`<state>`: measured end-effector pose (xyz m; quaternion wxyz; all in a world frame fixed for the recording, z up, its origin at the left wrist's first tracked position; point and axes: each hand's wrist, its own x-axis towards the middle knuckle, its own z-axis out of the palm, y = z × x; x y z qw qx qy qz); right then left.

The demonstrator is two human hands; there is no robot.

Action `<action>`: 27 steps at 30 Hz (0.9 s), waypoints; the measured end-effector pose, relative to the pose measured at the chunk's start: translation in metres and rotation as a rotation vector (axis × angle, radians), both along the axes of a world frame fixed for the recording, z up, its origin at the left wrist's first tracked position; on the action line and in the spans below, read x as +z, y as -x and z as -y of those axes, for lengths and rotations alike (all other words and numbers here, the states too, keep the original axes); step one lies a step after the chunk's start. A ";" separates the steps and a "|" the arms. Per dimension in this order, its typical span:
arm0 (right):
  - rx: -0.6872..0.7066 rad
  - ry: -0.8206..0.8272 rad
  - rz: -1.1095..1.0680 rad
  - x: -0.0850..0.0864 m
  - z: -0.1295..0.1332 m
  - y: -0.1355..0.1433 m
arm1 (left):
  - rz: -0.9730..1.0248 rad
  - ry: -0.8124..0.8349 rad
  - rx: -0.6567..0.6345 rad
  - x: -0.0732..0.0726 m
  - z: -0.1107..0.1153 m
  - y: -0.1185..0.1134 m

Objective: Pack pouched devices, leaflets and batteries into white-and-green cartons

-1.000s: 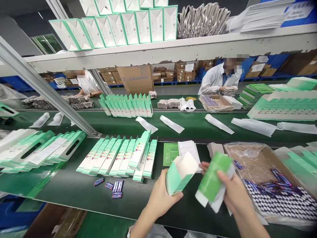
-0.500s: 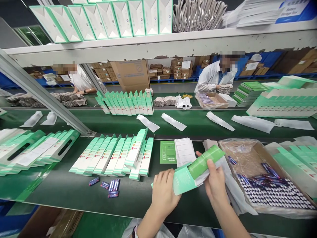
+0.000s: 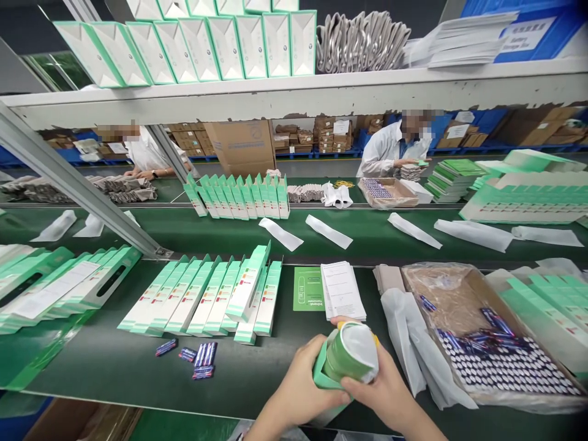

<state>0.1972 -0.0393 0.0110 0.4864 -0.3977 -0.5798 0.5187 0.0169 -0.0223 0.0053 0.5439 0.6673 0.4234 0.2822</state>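
My left hand (image 3: 298, 376) is wrapped round a green and white carton (image 3: 321, 375), its open end tilted up towards me. A curled green booklet (image 3: 339, 361) sits partly in that opening, around a white-wrapped item (image 3: 361, 343); what the wrapping holds is hidden. My right hand (image 3: 388, 383) grips the booklet and the wrapped item at the carton's mouth, thumb in front. Small yellow patches show by the fingertips. Just beyond lie a stack of white leaflets (image 3: 342, 291) and a green booklet stack (image 3: 307, 288).
Several upright cartons (image 3: 197, 294) stand left, with loose batteries (image 3: 204, 355) before them. To the right are white pouches (image 3: 408, 337) and a battery tray (image 3: 441, 282). White sleeves lie on the green conveyor (image 3: 229, 233). Two people work across it, under a loaded shelf (image 3: 275, 95).
The carton has turned from lying sideways to having its open end tilted up, and both hands have come closer together and nearer me. The booklet now curls round the white-wrapped item at the opening.
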 end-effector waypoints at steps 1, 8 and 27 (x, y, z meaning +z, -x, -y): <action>0.004 -0.068 0.070 0.006 0.001 -0.002 | 0.017 -0.019 0.024 -0.001 0.000 -0.001; -0.041 -0.536 0.285 0.037 -0.007 -0.010 | 0.140 -0.121 0.131 -0.010 0.001 -0.011; -0.323 -0.930 0.939 0.007 0.008 -0.008 | 0.290 -0.028 0.153 -0.021 0.003 -0.002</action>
